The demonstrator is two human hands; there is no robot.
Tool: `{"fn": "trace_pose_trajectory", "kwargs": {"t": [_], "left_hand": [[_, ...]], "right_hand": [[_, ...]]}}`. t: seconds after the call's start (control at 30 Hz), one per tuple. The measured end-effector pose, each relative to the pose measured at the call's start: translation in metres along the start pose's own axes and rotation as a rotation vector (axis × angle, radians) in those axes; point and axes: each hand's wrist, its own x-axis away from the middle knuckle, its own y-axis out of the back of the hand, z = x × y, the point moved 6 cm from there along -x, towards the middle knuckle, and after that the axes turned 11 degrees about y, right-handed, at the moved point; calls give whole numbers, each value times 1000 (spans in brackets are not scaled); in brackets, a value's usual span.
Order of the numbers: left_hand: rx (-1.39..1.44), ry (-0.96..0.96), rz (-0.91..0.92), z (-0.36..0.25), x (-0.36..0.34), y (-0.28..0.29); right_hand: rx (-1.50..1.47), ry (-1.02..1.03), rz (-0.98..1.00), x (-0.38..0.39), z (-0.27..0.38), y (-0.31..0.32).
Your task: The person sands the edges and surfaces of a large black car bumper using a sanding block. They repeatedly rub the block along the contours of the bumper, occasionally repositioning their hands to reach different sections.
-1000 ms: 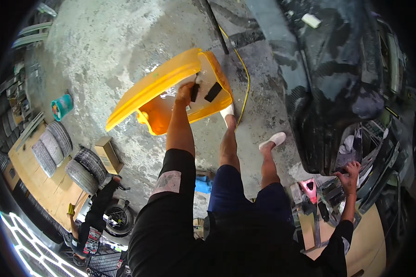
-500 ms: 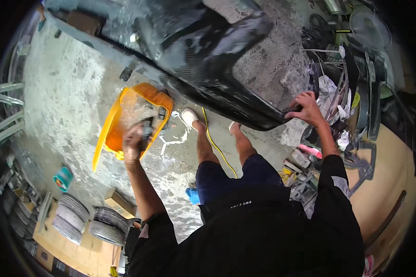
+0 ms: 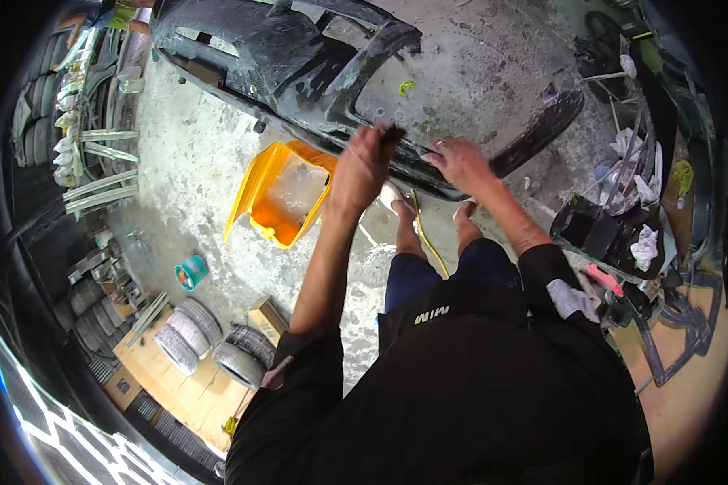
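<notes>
Measured from the centre of the view, the left hand [image 3: 361, 170] is at twelve o'clock, closed around a small black block [image 3: 393, 136], whose far end is blurred. The right hand [image 3: 465, 166] lies just past one o'clock, its fingers loosely bent over the lower edge of a black car bumper [image 3: 291, 44]; whether it grips that edge, I cannot tell. The bumper stretches from eleven o'clock round to one, dull and scuffed with grey patches. Whether the block touches it is also unclear. At ten o'clock, on the concrete floor [image 3: 158, 230], sits a yellow plastic tub [image 3: 244, 190] with cloudy liquid [image 3: 298, 187] inside. A teal bucket [image 3: 191, 273] stands near nine o'clock, and at eight, tyres [image 3: 239, 365] rest on a wooden tabletop [image 3: 174, 392].
</notes>
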Motion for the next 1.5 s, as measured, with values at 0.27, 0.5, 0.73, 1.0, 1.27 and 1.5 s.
{"fn": "trace_pose_trajectory", "kwargs": {"t": [0.27, 0.5, 0.73, 1.0, 1.27, 1.5], "left_hand": [[-328, -135, -314, 17, 36, -90], [-378, 103, -181, 15, -11, -40], [-479, -17, 62, -18, 10, -109], [-326, -81, -219, -37, 47, -164], [-407, 77, -94, -48, 46, -162], [-440, 153, -299, 32, -28, 5]], "right_hand": [[262, 171, 546, 20, -44, 34], [142, 173, 389, 40, -49, 44], [65, 79, 394, 43, -45, 48], [88, 73, 398, 42, -53, 48], [69, 45, 381, 43, -59, 46], [52, 62, 472, 33, -42, 57]]}}
